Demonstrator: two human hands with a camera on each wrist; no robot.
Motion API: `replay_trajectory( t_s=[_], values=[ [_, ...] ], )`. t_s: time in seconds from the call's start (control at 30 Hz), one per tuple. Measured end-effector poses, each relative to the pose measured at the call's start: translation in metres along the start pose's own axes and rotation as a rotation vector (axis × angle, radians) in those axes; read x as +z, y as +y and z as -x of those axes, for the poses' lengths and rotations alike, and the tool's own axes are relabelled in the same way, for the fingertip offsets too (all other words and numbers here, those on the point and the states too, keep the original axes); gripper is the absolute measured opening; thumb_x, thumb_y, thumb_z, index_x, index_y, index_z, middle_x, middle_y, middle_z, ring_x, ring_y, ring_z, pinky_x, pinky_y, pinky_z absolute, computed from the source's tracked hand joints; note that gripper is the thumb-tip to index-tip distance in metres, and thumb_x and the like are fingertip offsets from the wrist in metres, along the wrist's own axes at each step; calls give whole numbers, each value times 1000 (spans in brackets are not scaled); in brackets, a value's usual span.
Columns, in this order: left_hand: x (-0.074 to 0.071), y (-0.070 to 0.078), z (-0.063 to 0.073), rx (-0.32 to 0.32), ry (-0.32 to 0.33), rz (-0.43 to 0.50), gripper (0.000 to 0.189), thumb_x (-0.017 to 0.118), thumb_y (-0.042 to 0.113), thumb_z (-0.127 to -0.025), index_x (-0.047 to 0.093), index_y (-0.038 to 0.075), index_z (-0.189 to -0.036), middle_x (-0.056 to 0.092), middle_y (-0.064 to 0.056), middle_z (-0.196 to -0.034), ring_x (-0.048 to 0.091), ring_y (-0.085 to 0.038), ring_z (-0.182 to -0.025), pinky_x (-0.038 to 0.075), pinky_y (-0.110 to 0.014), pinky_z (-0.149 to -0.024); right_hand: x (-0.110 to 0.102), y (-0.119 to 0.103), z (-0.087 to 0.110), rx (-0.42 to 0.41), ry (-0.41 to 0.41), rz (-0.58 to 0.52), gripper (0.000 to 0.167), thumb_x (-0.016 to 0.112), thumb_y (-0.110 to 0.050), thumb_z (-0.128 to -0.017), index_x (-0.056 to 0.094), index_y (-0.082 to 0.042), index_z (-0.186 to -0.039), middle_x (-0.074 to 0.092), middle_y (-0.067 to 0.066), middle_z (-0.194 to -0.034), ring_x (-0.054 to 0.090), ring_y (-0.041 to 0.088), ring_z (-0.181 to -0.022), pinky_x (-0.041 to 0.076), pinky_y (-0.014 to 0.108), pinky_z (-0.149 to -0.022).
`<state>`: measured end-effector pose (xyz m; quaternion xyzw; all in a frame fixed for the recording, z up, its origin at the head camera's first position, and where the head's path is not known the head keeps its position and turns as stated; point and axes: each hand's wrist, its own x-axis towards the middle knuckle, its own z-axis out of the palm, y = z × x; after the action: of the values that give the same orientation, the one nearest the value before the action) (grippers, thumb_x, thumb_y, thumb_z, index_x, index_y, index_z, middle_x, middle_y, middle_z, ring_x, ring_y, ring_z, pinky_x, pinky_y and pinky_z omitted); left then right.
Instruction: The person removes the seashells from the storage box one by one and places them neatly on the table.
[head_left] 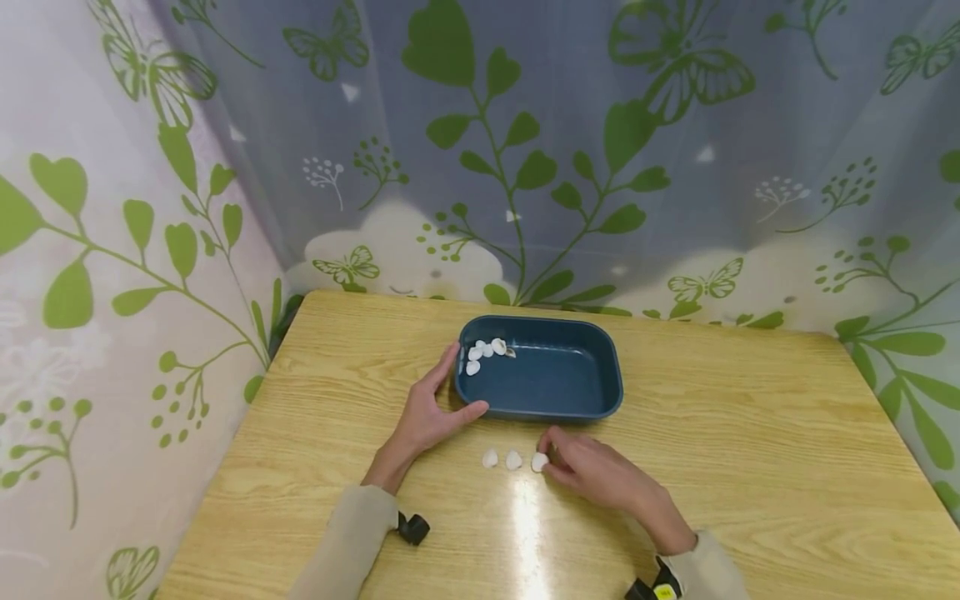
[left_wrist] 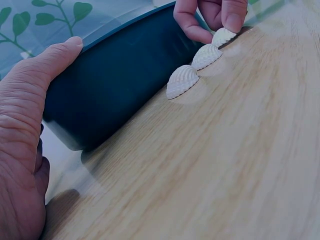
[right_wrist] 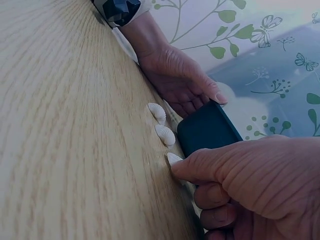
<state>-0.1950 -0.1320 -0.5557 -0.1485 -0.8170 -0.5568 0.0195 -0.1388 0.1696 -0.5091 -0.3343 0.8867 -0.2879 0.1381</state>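
On the wooden table stands a dark blue rectangular basin (head_left: 555,414). My left hand (head_left: 429,414) rests against its near left corner, thumb on the front rim and fingers along the left side. Three white ribbed seashells lie in a row before the basin: a left shell (head_left: 490,458), a middle shell (head_left: 513,460) and a right shell (head_left: 538,462). My right hand (head_left: 596,471) pinches the right shell between thumb and finger at table level. In the left wrist view, the nearest shell (left_wrist: 182,81) shows its ridged outer side.
Several white shells (head_left: 487,350) lie inside the basin at its far left. Behind the wooden table (head_left: 750,433) hangs a curtain (head_left: 555,167) with green leaves and butterflies. Another patterned cloth (head_left: 97,250) hangs on the left. Both wrists carry black straps.
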Motion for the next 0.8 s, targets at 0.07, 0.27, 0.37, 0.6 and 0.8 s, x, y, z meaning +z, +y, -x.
replay_trajectory(
  t_s=[0.07,0.27,0.37,0.6,0.8],
  values=[
    [0,0,0,2,-1,0,102,87,42,-86,25,35,-167,25,12,-170,24,-13,-156,28,-43,-126,0,0,0,4,-3,0,12,65,-12,-104,60,-10,-114,47,-13,-69,38,-2,-58,35,20,-51],
    [0,-1,0,15,1,3,102,86,44,-86,25,32,-167,25,8,-170,24,-17,-157,27,-47,-126,0,0,-1,12,-7,-3,12,65,-12,-104,59,-10,-114,44,-14,-66,36,-2,-56,33,20,-50],
    [0,-1,0,14,4,4,102,86,45,-86,25,32,-167,25,8,-170,24,-17,-157,27,-48,-126,0,-1,-1,13,-3,1,11,64,-11,-104,59,-10,-114,43,-14,-65,35,-2,-55,31,19,-50],
    [0,0,1,4,4,2,101,87,40,-86,26,35,-167,25,12,-170,23,-13,-157,27,-45,-127,1,0,-1,17,3,9,12,65,-11,-103,59,-11,-113,43,-14,-66,36,-2,-56,32,19,-50],
    [1,0,0,12,5,7,102,87,42,-86,26,32,-167,26,7,-170,24,-18,-157,26,-47,-126,1,0,0,34,-1,3,11,64,-13,-104,59,-12,-114,44,-13,-67,37,-2,-57,32,20,-51]
  ],
)
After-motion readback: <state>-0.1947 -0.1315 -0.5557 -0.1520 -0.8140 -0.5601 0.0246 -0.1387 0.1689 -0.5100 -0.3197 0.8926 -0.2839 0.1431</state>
